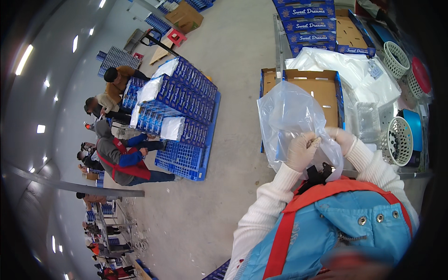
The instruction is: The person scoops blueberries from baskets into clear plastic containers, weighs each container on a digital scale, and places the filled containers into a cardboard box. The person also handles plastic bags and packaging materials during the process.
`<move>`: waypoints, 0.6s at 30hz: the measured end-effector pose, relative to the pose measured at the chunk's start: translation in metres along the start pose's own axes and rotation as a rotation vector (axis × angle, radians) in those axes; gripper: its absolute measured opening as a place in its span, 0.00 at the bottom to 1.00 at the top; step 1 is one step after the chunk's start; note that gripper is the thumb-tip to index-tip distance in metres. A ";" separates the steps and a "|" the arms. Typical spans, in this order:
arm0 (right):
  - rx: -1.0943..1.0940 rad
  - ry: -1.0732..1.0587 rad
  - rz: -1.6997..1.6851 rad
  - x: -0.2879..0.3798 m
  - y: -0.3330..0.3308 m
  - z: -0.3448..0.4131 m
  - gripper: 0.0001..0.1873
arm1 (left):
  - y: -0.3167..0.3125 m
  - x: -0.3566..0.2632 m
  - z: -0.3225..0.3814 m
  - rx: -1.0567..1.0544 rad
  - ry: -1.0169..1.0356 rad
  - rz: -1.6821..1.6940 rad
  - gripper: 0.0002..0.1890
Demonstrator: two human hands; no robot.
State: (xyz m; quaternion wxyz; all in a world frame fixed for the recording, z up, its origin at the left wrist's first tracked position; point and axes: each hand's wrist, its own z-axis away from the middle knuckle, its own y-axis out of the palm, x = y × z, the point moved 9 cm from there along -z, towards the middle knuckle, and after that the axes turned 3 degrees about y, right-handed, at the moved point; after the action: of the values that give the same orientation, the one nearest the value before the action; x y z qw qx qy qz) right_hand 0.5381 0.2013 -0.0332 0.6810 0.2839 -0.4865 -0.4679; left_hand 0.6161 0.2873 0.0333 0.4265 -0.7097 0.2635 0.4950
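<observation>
A clear plastic bag (294,108) hangs spread out between my gloved hands, over an open cardboard tray (327,85) with blue printed sides. The fingers of my left hand (302,150) pinch the bag's edge. My right hand (341,138) grips the bag too, its fingertips partly hidden by the film. Below the tray's left side, part of a second cardboard tray (268,77) shows. A pile of white plastic bags or liners (336,64) lies beyond the tray, and clear plastic punnets (366,120) sit to its right.
On the right, a white basket (397,141) holds some dark berries near a blue-topped device (412,126), perhaps a scale. Farther back are another white basket (396,59), a red bowl (421,74) and stacked blue cartons (309,26). Across the floor, people work around a loaded blue pallet (178,159).
</observation>
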 end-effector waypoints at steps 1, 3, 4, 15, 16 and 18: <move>-0.015 -0.050 0.048 0.007 0.004 0.002 0.19 | 0.000 0.004 0.001 0.005 -0.011 0.021 0.06; 0.168 -0.151 0.033 0.026 -0.007 -0.009 0.13 | 0.000 0.003 0.002 0.007 0.008 0.022 0.06; 0.156 -0.153 0.038 0.028 -0.009 -0.004 0.11 | 0.000 0.000 0.001 0.004 0.039 0.004 0.06; 0.268 -0.052 0.052 0.031 -0.020 0.002 0.23 | 0.004 -0.014 0.003 0.020 0.036 -0.042 0.07; 0.106 -0.008 0.057 0.022 -0.024 0.003 0.24 | 0.002 -0.018 0.002 -0.002 0.070 -0.075 0.06; -0.215 0.080 0.066 -0.005 -0.031 0.013 0.25 | 0.001 -0.027 0.002 -0.028 0.136 -0.121 0.06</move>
State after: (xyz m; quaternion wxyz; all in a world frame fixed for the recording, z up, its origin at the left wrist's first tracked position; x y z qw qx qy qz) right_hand 0.5147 0.1943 -0.0570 0.7415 0.2116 -0.4148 -0.4831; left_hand 0.6039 0.2871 0.0575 0.4267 -0.7622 0.2415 0.4226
